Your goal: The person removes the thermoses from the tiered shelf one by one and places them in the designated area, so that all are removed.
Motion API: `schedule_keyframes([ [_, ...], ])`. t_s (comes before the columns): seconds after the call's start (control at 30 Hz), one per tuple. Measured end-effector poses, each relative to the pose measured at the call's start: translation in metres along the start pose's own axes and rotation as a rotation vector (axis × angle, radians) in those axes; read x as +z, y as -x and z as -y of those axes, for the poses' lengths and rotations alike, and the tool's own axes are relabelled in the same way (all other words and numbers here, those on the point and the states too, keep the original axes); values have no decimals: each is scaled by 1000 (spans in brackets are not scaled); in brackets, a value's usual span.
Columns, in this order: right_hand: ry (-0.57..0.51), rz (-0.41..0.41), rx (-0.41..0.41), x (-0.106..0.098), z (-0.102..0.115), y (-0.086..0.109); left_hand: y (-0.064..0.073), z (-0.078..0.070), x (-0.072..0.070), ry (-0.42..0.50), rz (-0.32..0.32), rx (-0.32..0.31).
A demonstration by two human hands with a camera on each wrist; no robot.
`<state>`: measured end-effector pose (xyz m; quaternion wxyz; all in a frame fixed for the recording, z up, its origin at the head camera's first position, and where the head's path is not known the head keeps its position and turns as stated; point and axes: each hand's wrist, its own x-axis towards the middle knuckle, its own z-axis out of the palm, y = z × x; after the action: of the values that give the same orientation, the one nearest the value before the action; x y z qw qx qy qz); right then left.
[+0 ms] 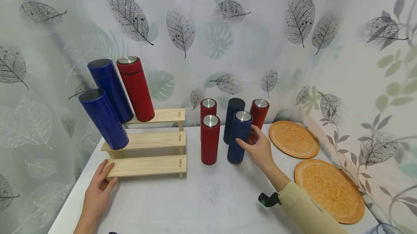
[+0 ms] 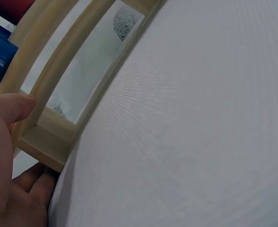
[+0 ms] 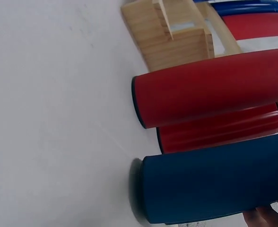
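Observation:
My right hand point(image 1: 258, 147) holds a dark blue thermos flask point(image 1: 240, 138) with a silver lid top, fingers and thumb around its side; it is upright, and a shadow shows at its base in the right wrist view. Beside it stand a front red flask point(image 1: 210, 143), a back red flask point(image 1: 208, 106), another dark blue flask point(image 1: 235, 107) and a third red flask point(image 1: 260, 113). My left hand point(image 1: 97, 190) grips the left end of the lowest step of a three-step wooden rack point(image 1: 146, 167), its thumb on the wood in the left wrist view.
On the rack's left side stand a blue flask point(image 1: 104, 118) on the middle step, and another blue flask point(image 1: 110, 85) and a red flask point(image 1: 135, 89) on the top step. Two round orange-brown mats point(image 1: 293, 140) lie at right. A leaf-patterned curtain point(image 1: 208, 46) hangs behind.

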<state>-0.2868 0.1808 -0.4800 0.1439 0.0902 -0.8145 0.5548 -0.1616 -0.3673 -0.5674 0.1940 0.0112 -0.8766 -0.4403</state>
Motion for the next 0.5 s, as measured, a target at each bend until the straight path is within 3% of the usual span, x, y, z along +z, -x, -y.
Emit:
schedule_keyframes([
  [0.5, 45, -8, -6, 5, -2, 8, 0, 0, -1, -14, 10, -31],
])
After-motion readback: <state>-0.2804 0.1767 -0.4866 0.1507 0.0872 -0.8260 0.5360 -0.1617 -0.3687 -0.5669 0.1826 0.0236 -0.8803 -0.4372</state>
